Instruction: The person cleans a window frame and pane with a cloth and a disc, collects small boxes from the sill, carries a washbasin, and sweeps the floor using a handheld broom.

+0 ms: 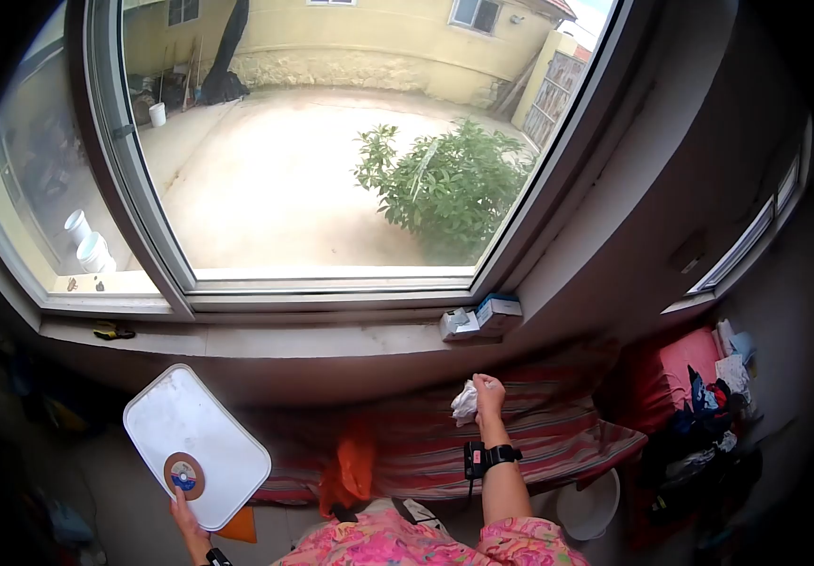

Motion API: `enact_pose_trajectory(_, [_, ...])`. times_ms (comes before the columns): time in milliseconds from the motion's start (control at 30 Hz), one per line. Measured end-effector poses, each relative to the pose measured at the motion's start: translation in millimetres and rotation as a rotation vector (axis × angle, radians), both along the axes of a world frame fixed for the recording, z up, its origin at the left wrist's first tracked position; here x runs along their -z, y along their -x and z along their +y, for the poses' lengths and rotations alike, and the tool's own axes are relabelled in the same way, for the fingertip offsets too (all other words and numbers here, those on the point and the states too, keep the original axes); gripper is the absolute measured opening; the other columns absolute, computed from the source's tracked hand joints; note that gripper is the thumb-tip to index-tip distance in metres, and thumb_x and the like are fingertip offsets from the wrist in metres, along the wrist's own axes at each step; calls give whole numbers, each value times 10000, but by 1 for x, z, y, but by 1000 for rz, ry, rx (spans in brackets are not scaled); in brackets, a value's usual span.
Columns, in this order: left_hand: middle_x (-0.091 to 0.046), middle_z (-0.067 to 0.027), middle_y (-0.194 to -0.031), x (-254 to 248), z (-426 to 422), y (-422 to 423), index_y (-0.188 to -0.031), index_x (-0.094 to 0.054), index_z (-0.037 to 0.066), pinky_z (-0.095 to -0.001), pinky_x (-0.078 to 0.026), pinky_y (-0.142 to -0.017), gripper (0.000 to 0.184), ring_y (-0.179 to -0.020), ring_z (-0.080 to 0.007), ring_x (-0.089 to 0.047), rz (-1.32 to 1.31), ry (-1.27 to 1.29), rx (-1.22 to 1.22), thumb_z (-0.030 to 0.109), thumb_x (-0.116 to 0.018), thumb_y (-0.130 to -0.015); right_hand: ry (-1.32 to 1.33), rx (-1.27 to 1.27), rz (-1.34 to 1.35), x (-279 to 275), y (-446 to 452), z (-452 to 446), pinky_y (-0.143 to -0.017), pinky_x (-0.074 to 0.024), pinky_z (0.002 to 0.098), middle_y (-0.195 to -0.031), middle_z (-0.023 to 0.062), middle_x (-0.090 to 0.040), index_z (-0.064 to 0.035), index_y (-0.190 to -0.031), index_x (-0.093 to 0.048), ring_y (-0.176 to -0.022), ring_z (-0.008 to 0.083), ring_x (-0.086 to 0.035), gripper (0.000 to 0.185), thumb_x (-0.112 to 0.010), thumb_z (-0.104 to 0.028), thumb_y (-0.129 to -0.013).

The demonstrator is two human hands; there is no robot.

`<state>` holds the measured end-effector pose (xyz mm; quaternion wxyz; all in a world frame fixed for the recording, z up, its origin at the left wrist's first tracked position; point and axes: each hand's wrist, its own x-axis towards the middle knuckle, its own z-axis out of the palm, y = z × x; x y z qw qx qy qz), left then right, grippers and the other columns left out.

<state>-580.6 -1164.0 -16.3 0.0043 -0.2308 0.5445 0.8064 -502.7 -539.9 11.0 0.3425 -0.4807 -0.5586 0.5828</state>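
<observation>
My left hand point(187, 528) is closed on the lower edge of a white rectangular board point(204, 415) with rounded corners and a raised rim, held tilted at the left. Its thumb presses on a brown disc point(195, 466) with a blue printed centre, which lies flat against the board. Away to the right, my right hand point(490, 396) grips a crumpled white cloth point(464, 404), above a red striped cover. The two hands are well apart. Faint grey marks show near the top of the board.
A large window point(331, 274) fills the front, with its sill point(331, 339) below. Small boxes point(478, 319) and a yellow-black object point(113, 331) sit on the sill. Striped fabric point(558, 434) covers a low surface; an orange bag point(347, 472), white bucket point(588, 505) and piled clothes point(704, 415) are nearby.
</observation>
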Motion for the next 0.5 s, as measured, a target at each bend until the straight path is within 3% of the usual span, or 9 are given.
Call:
enact_pose_trajectory(100, [-552, -127, -1030, -18, 9, -6, -1150, -437, 4, -331, -500, -704, 413, -860, -224, -584, -10, 57, -38, 301, -491, -868, -227, 132, -186, -18, 10, 36, -710, -452, 309, -895, 133, -597, 8, -968, -547, -792, 219, -565, 409, -728, -212, -675])
enact_pose_trajectory(233, [-544, -138, -1032, -26, 17, -10, -1145, -427, -7, -344, -507, -689, 464, -858, -241, -585, -1, 33, -111, 332, -526, -844, -277, 179, -175, -23, 40, 76, -774, -444, 348, -960, 191, -583, 15, -1023, -516, -871, 286, -565, 527, -751, -251, -633])
enact_pose_trajectory(333, [-541, -146, -1029, -41, 36, -16, -1136, -423, -17, -351, -511, -686, 478, -864, -252, -585, 13, 50, -181, 336, -537, -835, -357, 187, -321, -24, 61, 96, -823, -434, 374, -1010, 234, -566, 18, -1041, -505, -941, 352, -551, 628, -776, -296, -570])
enact_pose_trajectory(433, [-541, -152, -1025, -46, 44, -17, -1126, -424, -23, -359, -515, -692, 476, -867, -260, -586, 40, 86, -194, 334, -538, -833, -274, 136, -381, 2, 74, 106, -806, -442, 376, -978, 236, -580, 27, -997, -533, -927, 355, -559, 608, -776, -314, -557])
enact_pose_trajectory(500, [-542, -155, -1023, -48, 49, -19, -1122, -425, -24, -363, -517, -696, 474, -866, -264, -587, 57, 91, -176, 335, -536, -833, -172, -66, -475, 30, 82, 109, -782, -448, 387, -937, 233, -598, 44, -920, -586, -895, 358, -573, 538, -740, -360, -599])
